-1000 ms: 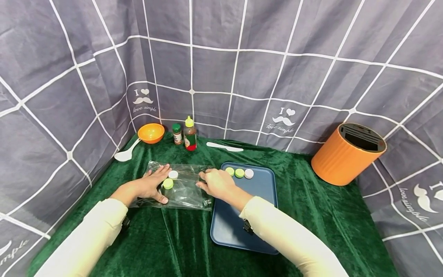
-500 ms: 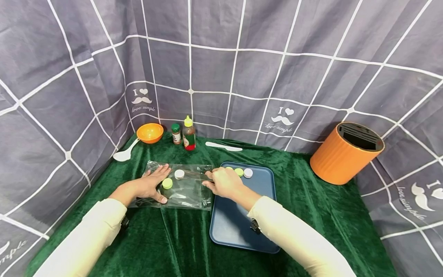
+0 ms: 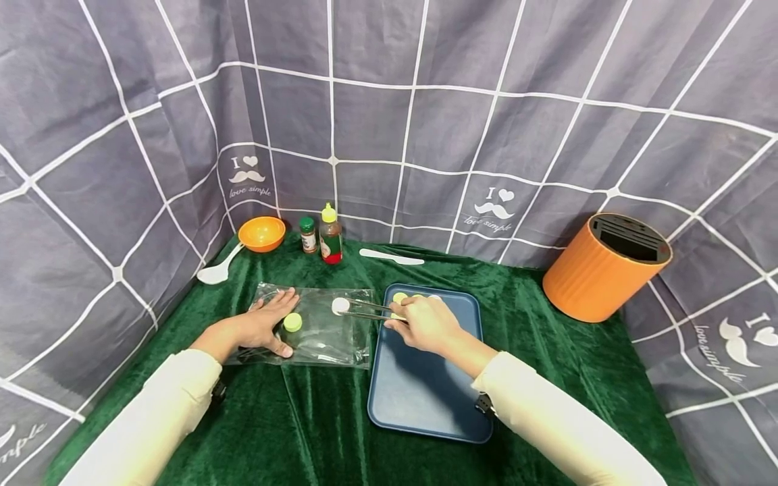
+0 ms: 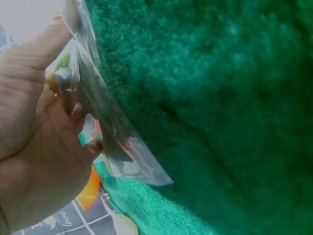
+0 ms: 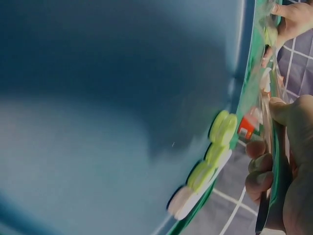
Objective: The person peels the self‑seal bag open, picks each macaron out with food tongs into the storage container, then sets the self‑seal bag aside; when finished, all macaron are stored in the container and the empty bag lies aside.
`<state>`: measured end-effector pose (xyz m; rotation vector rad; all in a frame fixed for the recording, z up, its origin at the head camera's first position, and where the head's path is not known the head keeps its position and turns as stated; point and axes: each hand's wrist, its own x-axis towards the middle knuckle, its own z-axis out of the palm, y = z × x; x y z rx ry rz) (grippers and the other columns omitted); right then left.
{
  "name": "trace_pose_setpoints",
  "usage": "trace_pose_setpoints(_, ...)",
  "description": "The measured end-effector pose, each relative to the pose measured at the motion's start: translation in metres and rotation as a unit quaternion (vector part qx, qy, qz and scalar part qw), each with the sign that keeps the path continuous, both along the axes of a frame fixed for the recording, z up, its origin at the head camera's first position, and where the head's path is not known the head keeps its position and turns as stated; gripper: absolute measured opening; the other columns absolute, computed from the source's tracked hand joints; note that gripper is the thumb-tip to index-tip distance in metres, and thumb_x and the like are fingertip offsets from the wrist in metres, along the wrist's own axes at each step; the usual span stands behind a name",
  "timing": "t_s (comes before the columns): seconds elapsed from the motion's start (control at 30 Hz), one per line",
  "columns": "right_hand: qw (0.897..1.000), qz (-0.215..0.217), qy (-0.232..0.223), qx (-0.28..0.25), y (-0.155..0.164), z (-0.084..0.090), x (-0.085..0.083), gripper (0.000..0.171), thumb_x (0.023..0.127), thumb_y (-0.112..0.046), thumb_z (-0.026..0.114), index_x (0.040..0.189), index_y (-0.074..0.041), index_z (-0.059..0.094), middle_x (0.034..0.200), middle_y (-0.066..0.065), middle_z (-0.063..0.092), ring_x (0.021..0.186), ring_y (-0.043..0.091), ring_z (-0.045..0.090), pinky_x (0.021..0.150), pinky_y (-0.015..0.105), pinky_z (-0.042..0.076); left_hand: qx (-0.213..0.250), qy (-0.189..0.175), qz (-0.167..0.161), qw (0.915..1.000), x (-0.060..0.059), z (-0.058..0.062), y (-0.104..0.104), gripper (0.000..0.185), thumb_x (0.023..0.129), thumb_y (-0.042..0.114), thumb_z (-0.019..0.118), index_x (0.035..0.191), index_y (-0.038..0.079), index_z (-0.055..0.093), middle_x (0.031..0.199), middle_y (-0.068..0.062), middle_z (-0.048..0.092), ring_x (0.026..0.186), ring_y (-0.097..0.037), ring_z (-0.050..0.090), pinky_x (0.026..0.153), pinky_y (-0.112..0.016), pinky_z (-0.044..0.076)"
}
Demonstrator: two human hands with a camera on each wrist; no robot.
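Note:
In the head view my left hand lies spread flat on a clear plastic bag. A light green round piece, macaron-like, sits at the bag just right of that hand. My right hand grips slim metal tongs above the far left part of the blue tray. The tong tips hold a white round piece over the bag. The right wrist view shows the tongs in the curled fingers. Several green pieces and a pale pink one line the tray's far edge.
Behind the bag stand an orange bowl, a white ladle, a green-capped spice jar and a sauce bottle. A white plastic knife lies behind the tray. An orange knife block stands at the right.
My right hand has moved right over the tray with the tongs, carrying the white piece away from beside the left hand toward the bag's right end. The left hand has stayed put.

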<state>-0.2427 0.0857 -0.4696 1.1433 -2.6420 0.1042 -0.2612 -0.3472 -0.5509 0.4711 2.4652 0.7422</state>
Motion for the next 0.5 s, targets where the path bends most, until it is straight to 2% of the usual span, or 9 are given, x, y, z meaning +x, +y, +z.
trace_pose_setpoints(0.1, 1.000, 0.000, 0.012, -0.011, 0.013, 0.002, 0.002, 0.023, 0.104, -0.044, 0.078, 0.103, -0.021, 0.076, 0.079, -0.007, 0.063, 0.063, 0.017, 0.067, 0.050, 0.035, 0.052, 0.002, 0.003, -0.004, 1.0000, -0.002, -0.003, -0.001, 0.156, 0.067, 0.079, 0.091, 0.180, 0.013, 0.006, 0.188, -0.010, -0.013, 0.173, -0.041, -0.015, 0.132, -0.075, -0.011)
trace_pose_setpoints(0.27, 1.000, -0.008, 0.011, -0.017, 0.036, 0.009, 0.007, 0.024, 0.102, -0.042, 0.080, 0.115, -0.021, 0.082, 0.079, -0.008, 0.063, 0.059, 0.013, 0.063, 0.047, 0.028, 0.044, 0.000, 0.005, -0.006, 1.0000, -0.004, -0.006, -0.002, 0.155, 0.067, 0.079, 0.091, 0.180, 0.014, 0.007, 0.188, -0.010, -0.013, 0.173, -0.042, -0.015, 0.132, -0.075, -0.011)
trace_pose_setpoints(0.5, 0.999, -0.012, 0.011, -0.041, 0.073, 0.007, 0.016, 0.023, 0.101, -0.035, 0.083, 0.117, -0.019, 0.084, 0.084, -0.007, 0.071, 0.066, 0.015, 0.074, 0.048, 0.029, 0.050, -0.005, 0.013, -0.008, 0.9999, -0.001, -0.003, -0.001, 0.154, 0.068, 0.080, 0.090, 0.180, 0.012, 0.008, 0.188, -0.013, -0.011, 0.173, -0.044, -0.013, 0.132, -0.076, -0.010)
